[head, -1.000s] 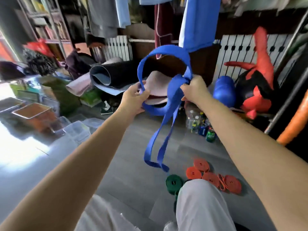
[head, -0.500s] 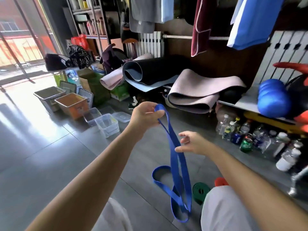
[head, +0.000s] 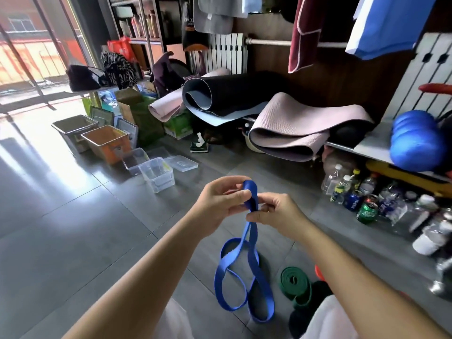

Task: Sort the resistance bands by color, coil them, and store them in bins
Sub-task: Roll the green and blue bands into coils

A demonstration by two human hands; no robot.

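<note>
A long blue resistance band (head: 244, 277) hangs from both my hands, its lower loops resting on the grey floor. My left hand (head: 220, 204) pinches the folded top end of the band. My right hand (head: 274, 211) pinches the band just below that fold, touching the left hand. A coiled green band (head: 294, 281) lies on the floor to the right of the blue loops, with more dark coils beside my white-clad knee. A sliver of an orange band (head: 318, 272) shows behind my right forearm. Clear plastic bins (head: 157, 174) stand on the floor ahead on the left.
An orange bin (head: 107, 143) and a grey bin (head: 73, 126) stand farther left, with a clear lid (head: 182, 163) beside the clear bins. Rolled mats (head: 293, 133) lie on a low shelf ahead. Bottles and cans (head: 367, 201) crowd the floor at right.
My hands have come together: the right hand moved up to the band's top fold held by the left. The view tilted down from the raised band a second ago.
</note>
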